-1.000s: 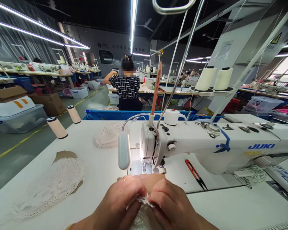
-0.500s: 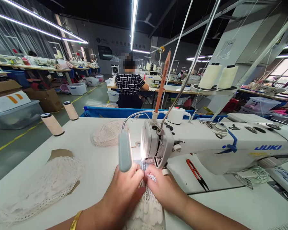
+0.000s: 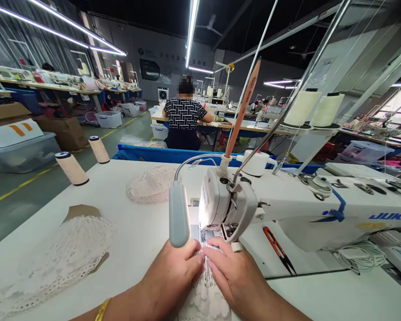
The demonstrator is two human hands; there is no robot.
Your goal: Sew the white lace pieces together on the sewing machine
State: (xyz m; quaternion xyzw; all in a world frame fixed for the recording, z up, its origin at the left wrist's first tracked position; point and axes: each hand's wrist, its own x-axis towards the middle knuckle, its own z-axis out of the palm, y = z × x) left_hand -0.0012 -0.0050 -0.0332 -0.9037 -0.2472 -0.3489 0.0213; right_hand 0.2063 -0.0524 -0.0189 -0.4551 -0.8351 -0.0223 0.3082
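Observation:
White lace fabric runs from the table's near edge up to the presser foot of a white sewing machine. My left hand is closed on the lace just in front of the needle area, thumb and fingers pinched together. On the other side, my right hand grips the same lace, its bent fingers nearly meeting the left thumb. A grey lamp on a bent metal neck hangs above my left hand and lights the machine head. The fabric's edge under the foot is mostly hidden by my fingers.
Another lace piece lies on brown card at left, with a lace heap behind. Two thread cones stand at the table's left edge. Red-handled snips lie right of my hand. A person sits ahead.
My view has shifted slightly, so the machine appears further right. My right hand's fingers lie more extended along the lace; both hands stay close to the presser foot.

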